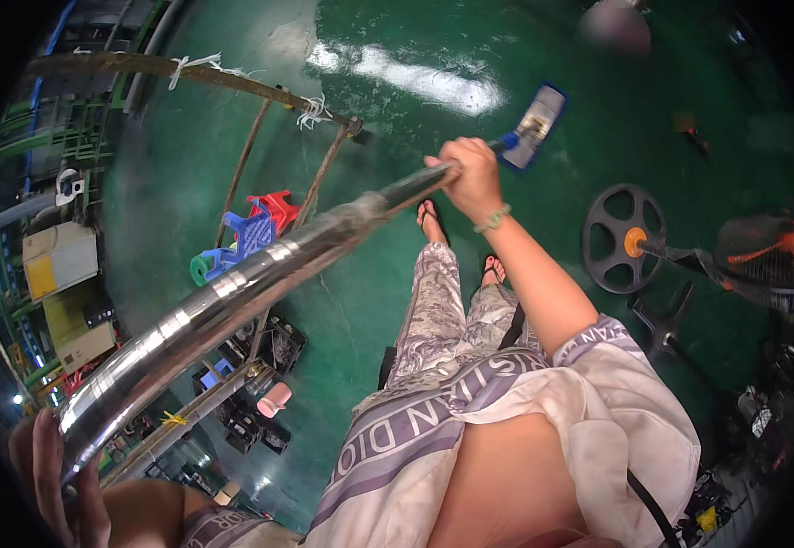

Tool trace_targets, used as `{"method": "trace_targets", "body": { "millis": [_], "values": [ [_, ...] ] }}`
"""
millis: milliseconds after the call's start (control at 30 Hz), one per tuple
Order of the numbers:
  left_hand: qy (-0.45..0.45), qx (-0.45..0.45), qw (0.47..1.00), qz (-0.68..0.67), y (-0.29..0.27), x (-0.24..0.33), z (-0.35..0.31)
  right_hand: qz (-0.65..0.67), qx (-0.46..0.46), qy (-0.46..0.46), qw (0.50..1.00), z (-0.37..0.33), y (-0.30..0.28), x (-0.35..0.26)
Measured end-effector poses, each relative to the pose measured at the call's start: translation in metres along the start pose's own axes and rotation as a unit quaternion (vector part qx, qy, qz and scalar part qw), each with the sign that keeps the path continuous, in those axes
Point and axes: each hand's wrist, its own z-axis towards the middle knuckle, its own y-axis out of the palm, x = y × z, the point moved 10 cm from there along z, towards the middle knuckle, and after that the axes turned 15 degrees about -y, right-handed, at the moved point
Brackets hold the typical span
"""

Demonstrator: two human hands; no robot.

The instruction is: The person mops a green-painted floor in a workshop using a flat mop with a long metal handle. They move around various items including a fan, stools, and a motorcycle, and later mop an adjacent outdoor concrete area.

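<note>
A long shiny metal pole, the handle of a flat mop (232,285), runs slantwise from the lower left toward the middle of the view. Near its upper end at the lower left, my left hand (50,470) has its fingers around the handle; part of that hand is lost in the dark rim. My right hand (472,178) is closed round the handle farther down, with the arm stretched forward. Beyond it, past a blue joint, the flat mop head (534,123) with a blue border lies on the green floor, ahead and slightly right.
A wooden frame (232,78) with white ties stands on the left. Below it are blue (249,236) and red plastic stools (278,208) and a pink container (274,400). To the right stand a black spoked wheel (623,239) and a fan (767,256). Light glares off the floor.
</note>
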Motion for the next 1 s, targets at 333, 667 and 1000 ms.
{"method": "trace_targets", "body": {
  "millis": [333,667,1000],
  "values": [
    [0.095,0.248,0.964,0.012,0.065,0.061,-0.071,-0.108,0.001,0.078,0.991,-0.152,-0.047,-0.036],
    [-0.107,0.177,0.978,0.021,0.197,-0.073,-0.267,0.079,-0.138,-0.013,0.987,-0.217,0.163,-0.213],
    [-0.356,0.022,0.934,-0.014,0.306,-0.139,-0.455,0.239,-0.275,-0.193,0.911,-0.288,0.346,-0.416]
  ]
}}
